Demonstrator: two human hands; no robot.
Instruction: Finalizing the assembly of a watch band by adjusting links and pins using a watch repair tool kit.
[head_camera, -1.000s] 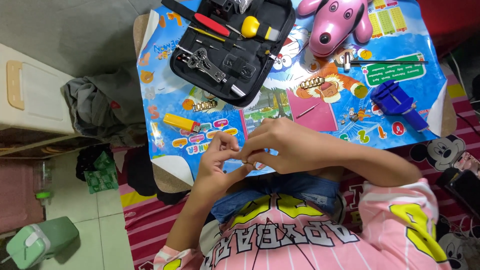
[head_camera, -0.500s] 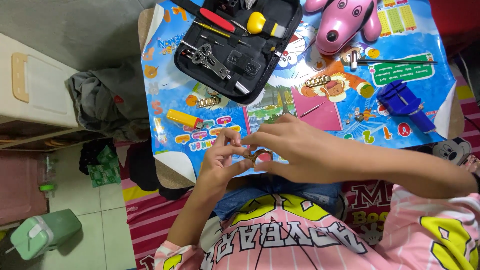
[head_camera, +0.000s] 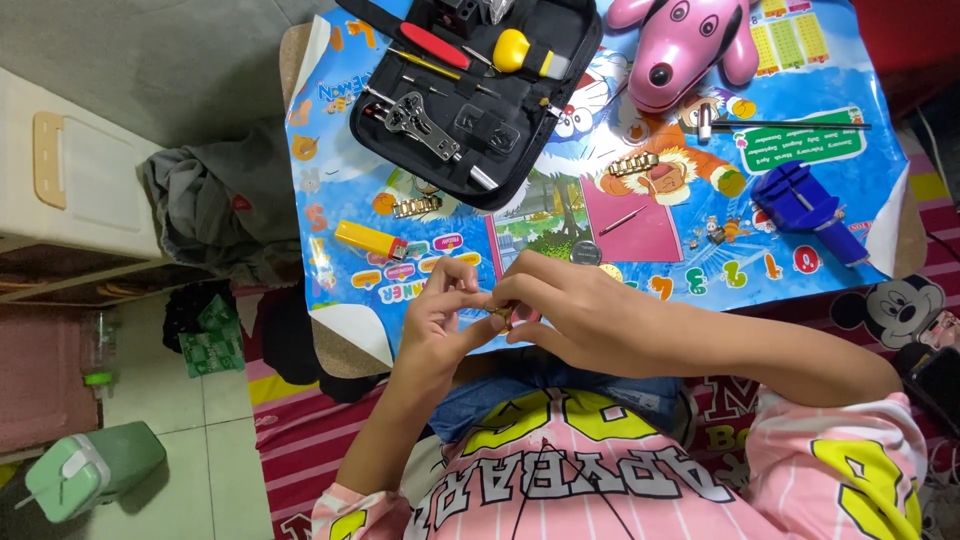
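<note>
Both hands had drifted slightly right over the table (head_camera: 340, 345). Black tool case (head_camera: 520, 90) lay open above. Left hand (head_camera: 440, 320) and right hand (head_camera: 575, 315), fingertips together, pinched a small gold-coloured piece (head_camera: 500, 317) at the table's near edge.

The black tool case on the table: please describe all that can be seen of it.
The black tool case lies open and flat at the far side of the table, on the colourful printed cover, turned at an angle. It looks like soft fabric with a zip edge. Inside, in loops, sit a red-handled tool, a yellow-handled tool, a metal wrench-like tool and thin metal pins. Its top edge is cut off by the frame. Neither hand touches it.
</note>
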